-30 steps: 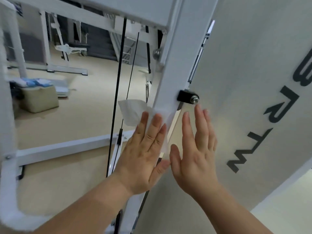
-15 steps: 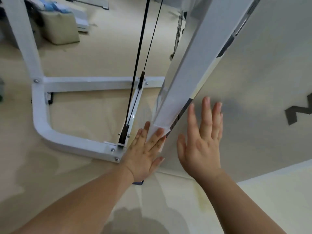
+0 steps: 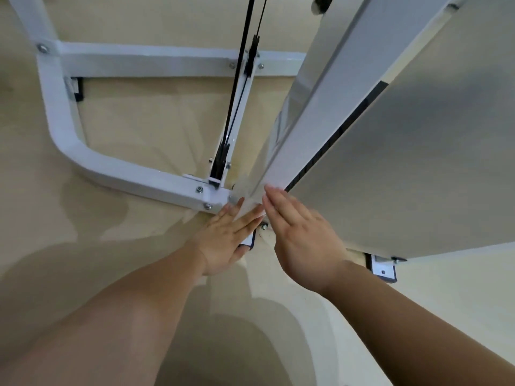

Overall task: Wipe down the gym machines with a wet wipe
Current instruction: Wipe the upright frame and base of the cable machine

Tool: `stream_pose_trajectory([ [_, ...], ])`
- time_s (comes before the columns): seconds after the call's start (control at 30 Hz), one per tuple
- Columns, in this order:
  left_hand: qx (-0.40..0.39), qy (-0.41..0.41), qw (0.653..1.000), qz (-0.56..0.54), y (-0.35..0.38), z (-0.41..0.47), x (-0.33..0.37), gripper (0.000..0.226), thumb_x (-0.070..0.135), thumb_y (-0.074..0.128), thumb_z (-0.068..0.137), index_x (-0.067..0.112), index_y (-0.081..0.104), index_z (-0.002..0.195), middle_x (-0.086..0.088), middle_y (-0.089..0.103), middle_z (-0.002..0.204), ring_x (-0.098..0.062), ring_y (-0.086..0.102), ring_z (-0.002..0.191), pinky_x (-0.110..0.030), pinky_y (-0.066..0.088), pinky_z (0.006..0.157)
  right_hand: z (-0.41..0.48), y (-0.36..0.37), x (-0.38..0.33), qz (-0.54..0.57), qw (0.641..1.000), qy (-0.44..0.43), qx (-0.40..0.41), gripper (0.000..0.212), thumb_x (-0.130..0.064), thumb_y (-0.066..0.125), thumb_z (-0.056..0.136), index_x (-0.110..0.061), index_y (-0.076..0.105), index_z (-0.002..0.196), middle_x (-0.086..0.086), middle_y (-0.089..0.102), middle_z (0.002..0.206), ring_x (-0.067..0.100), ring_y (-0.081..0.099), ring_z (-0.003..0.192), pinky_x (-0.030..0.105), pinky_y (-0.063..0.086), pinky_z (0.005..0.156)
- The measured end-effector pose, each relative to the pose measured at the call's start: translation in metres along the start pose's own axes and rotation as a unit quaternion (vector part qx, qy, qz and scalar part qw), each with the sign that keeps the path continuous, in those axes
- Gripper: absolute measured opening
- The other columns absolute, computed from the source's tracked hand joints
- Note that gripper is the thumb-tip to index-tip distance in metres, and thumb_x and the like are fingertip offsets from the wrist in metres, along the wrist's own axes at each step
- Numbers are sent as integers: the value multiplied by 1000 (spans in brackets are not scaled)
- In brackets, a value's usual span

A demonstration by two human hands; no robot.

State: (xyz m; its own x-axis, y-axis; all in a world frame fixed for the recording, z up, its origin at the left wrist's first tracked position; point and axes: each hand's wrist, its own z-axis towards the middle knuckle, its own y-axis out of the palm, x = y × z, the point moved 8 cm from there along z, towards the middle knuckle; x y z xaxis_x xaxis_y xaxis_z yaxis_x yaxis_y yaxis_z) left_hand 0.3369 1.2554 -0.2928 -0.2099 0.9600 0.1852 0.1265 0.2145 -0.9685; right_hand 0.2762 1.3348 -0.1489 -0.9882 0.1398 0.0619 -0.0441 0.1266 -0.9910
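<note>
Head view, looking steeply down at the foot of a white gym machine (image 3: 156,62).

- Left hand (image 3: 231,236): flat, fingers straight and slightly spread. It presses a wet wipe (image 3: 249,201) against the bottom end of the upright post (image 3: 334,93). Nothing is curled round or pinched.
- Wet wipe: pale and thin, showing between and just past the left fingertips. It sits at the corner where the post meets the base frame (image 3: 64,140). Its full outline cannot be made out.
- Right hand (image 3: 302,235): flat, fingers straight and held together, somewhat blurred. It holds nothing. The fingertips reach the post's lower edge, just beside the left fingertips; whether the palm touches the panel cannot be told.
- Grey side panel (image 3: 434,162): it runs along the right edge of the post, with a narrow black strip (image 3: 337,140) between them. Its bottom edge slants away to the right, ending near a foot bracket (image 3: 383,267) on the floor.
- Base frame: a white tube that curves round at the left and joins a cross-bar at the far side. The near rail ends at the hands, with two bolts (image 3: 207,206) close to the left fingertips.
- Black cables (image 3: 237,93): they drop to the near rail, just left of the post.
- Beige floor (image 3: 133,121): bare floor shows inside the frame's loop and on the near side around both forearms. The post corner itself is tight, hemmed in by rail, cables and panel.
</note>
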Motion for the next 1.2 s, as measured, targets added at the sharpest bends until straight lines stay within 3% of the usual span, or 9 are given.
stream_pose_trajectory([
  [0.1, -56, 21, 998, 24, 11, 2, -8, 82, 40, 33, 106, 31, -36, 149, 17, -50, 152, -21, -45, 140, -41, -24, 117, -5, 46, 5, 24, 970, 23, -243, 75, -14, 39, 99, -12, 2, 164, 4, -6, 173, 21, 4, 159, 37, 24, 124],
  [0.23, -193, 32, 977, 81, 48, -4, -31, 81, 38, 40, 101, 23, -10, 162, 6, -27, 165, -16, -24, 152, -47, -15, 122, -3, 60, 9, 63, 958, 42, -277, 75, -15, 39, 100, -13, 2, 165, 2, -6, 173, 20, 0, 159, 37, 19, 126],
  [0.33, -223, 12, 973, 55, 57, 0, -32, 80, 37, 43, 99, 24, -3, 163, 6, -19, 168, -15, -18, 155, -51, -10, 125, 1, 65, 10, 86, 959, 51, -266, 76, -15, 40, 100, -14, 1, 165, 1, -6, 173, 19, -2, 159, 36, 15, 128],
  [0.57, -95, -12, 995, 37, 17, -17, -61, 69, 48, 38, 104, 17, 19, 162, 1, 3, 171, -20, -3, 158, -37, -13, 122, 40, 80, -30, 150, 956, 36, -250, 72, -13, 41, 101, -14, 8, 165, 3, 1, 173, 21, 5, 159, 34, 14, 128],
  [0.67, 5, -60, 998, -13, 7, -42, -104, 61, 33, 44, 99, 13, 37, 156, -3, 21, 168, -22, 10, 157, -30, -17, 119, 68, 92, -47, 185, 950, 62, -244, 72, -12, 40, 101, -16, 6, 165, 1, 1, 173, 20, 5, 158, 34, 14, 127],
  [0.77, -6, -95, 994, -46, 10, -54, -135, 67, 27, 52, 98, 15, 29, 160, -1, 11, 170, -20, 5, 158, -30, -16, 121, 95, 108, -58, 204, 938, 97, -262, 74, -12, 41, 102, -16, 2, 165, 1, -5, 173, 19, 1, 159, 34, 12, 125],
  [0.93, -27, -141, 980, -138, 16, -31, -147, 84, 18, 47, 98, 18, -8, 162, 4, -11, 170, -15, -7, 157, -36, -6, 127, 132, 128, -68, 173, 929, 160, -285, 76, -13, 38, 102, -10, -7, 163, 5, -18, 171, 22, -12, 158, 35, 2, 126],
  [1.03, -80, -127, 985, -85, 30, -29, -142, 83, 20, 42, 99, 14, -15, 160, -1, -21, 169, -19, -17, 156, -43, -5, 127, 141, 140, -72, 178, 918, 198, -293, 85, -21, 46, 101, -9, -11, 162, 7, -22, 170, 24, -15, 158, 36, -1, 127],
  [1.2, -85, -164, 982, -46, 39, -23, -124, 91, 36, 42, 98, 6, -20, 157, -13, -26, 166, -33, -29, 151, -57, -16, 122, 134, 157, -80, 126, 925, 212, -291, 97, -29, 52, 98, -10, -21, 160, 8, -31, 167, 25, -22, 156, 42, -4, 129],
])
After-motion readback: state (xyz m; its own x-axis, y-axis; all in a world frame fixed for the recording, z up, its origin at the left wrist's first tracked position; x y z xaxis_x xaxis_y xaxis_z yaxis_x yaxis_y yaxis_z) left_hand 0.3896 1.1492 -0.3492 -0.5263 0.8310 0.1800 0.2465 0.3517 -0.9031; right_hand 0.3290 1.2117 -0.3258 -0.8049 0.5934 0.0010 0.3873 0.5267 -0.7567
